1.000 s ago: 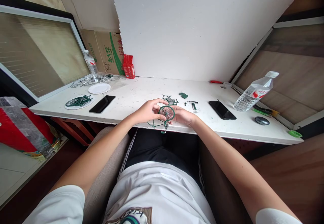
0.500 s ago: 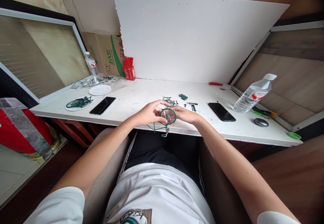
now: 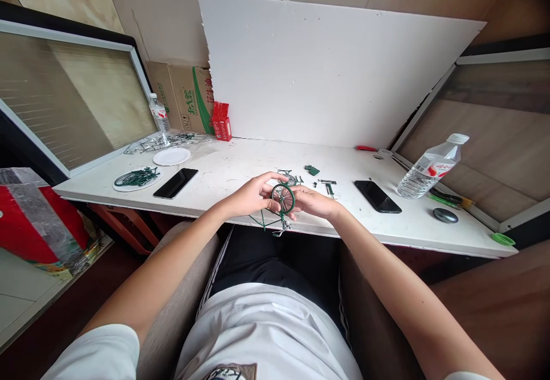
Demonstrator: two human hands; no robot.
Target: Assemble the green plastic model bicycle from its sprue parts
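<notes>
A small green model bicycle (image 3: pixel 263 219) hangs over the table's front edge, its spoked wheel (image 3: pixel 282 198) uppermost and facing me. My left hand (image 3: pixel 256 194) grips it from the left, thumb low beside the wheel and index finger above it. From the right, my right hand (image 3: pixel 313 202) has its fingers closed at the wheel's right rim and partly behind it. Behind the hands, another spoked green part (image 3: pixel 290 177) rests on the table, partly hidden. Small green pieces (image 3: pixel 329 189) and a flat green part (image 3: pixel 312 170) lie to its right.
The white table (image 3: pixel 240 156) bears two phones (image 3: pixel 176 183) (image 3: pixel 377 196), a plate of green parts (image 3: pixel 136 179), a white plate (image 3: pixel 172 156), water bottles (image 3: pixel 160 119) (image 3: pixel 432 168) and a dark round object (image 3: pixel 445 215). A white board (image 3: pixel 339 70) stands behind.
The wheel has shifted slightly left and turned a little. My right hand's fingers have moved, with fingertips now showing below the wheel. The whole view has tilted slightly upward.
</notes>
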